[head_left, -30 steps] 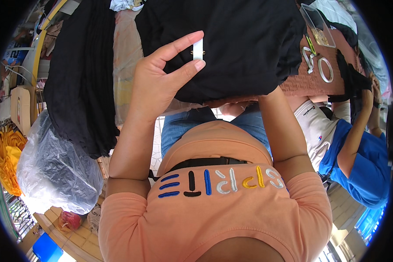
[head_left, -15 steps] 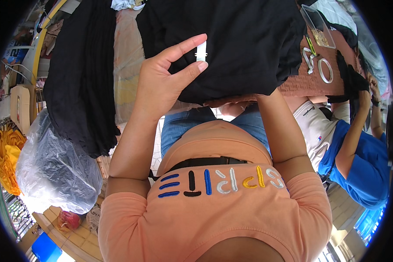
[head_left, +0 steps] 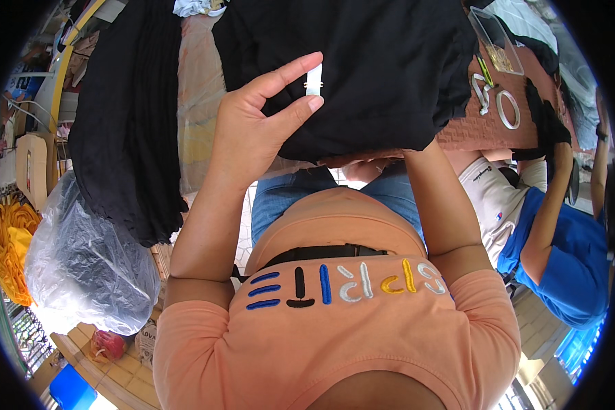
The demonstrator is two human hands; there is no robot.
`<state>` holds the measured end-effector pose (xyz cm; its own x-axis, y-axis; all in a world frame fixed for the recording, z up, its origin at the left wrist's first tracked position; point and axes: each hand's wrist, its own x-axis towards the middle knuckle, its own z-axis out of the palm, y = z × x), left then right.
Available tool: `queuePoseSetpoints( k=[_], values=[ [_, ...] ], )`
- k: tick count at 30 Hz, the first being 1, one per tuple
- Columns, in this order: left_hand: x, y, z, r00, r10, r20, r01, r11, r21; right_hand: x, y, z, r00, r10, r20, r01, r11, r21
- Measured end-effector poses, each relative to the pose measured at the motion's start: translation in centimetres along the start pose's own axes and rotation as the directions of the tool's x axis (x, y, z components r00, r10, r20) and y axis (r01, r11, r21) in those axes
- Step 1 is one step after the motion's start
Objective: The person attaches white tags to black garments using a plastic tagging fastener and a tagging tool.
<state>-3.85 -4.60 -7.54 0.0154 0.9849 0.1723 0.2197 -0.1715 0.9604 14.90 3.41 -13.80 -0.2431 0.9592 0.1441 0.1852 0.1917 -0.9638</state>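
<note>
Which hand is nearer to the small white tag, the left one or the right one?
Left. The left hand pinches the white tag between thumb and forefinger. The right hand is hidden under the black garment, lower right of the tag.

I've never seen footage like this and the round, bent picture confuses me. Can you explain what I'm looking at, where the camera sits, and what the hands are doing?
There is no machine here: a person wears a wide fisheye camera on the head, looking down, which bends edges near the rim. The orange short-sleeved shirt at the bottom is the person's own chest. The left hand pinches a small white tag between thumb and fingers, against a folded black fabric garment in front of them. The right forearm runs up under that garment, so the right hand is hidden. To the left hangs more black cloth above a crumpled clear plastic bag. At the right, another person in a blue top stands beside a reddish-brown surface.
</note>
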Motion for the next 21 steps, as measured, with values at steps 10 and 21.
queuePoseSetpoints(
  k=[10, 21],
  values=[
    [-0.2, -7.0, -3.5, 0.943, -0.197, -0.269, 0.318, 0.77, 0.553, -1.7, 0.7, 0.3, 0.997, -0.071, -0.043, 0.064, 0.987, -0.146],
    [-1.8, -5.7, 6.1, 0.975, 0.204, 0.086, -0.208, 0.719, 0.663, -1.9, 1.1, -0.9, 0.991, -0.11, 0.071, 0.131, 0.856, -0.5]
  ],
)
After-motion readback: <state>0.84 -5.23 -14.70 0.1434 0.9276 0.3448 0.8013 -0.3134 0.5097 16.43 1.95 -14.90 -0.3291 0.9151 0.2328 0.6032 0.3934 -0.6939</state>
